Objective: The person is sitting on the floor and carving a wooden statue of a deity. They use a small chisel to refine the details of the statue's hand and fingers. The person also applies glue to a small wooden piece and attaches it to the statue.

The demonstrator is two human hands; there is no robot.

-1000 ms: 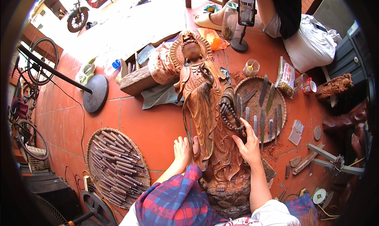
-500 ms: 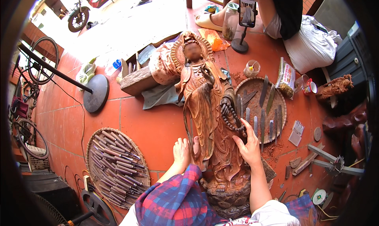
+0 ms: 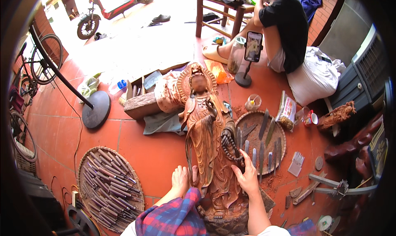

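A tall carved wooden statue (image 3: 208,141) of a robed figure with a halo lies along the red tile floor, its base toward me. My right hand (image 3: 247,176) rests flat on the statue's right side, fingers spread just below a carved string of beads (image 3: 229,143). My left hand (image 3: 180,180) lies at the statue's lower left edge with the thumb against the wood. Neither hand holds a tool. My plaid-clad knee (image 3: 173,215) covers part of the left arm.
A round woven tray (image 3: 109,186) with several chisels lies at the left. A second round tray (image 3: 264,139) with blades sits right of the statue. A seated person (image 3: 280,34) and a phone on a stand (image 3: 252,48) are beyond. A wood block (image 3: 142,106), bicycles and a scooter stand around.
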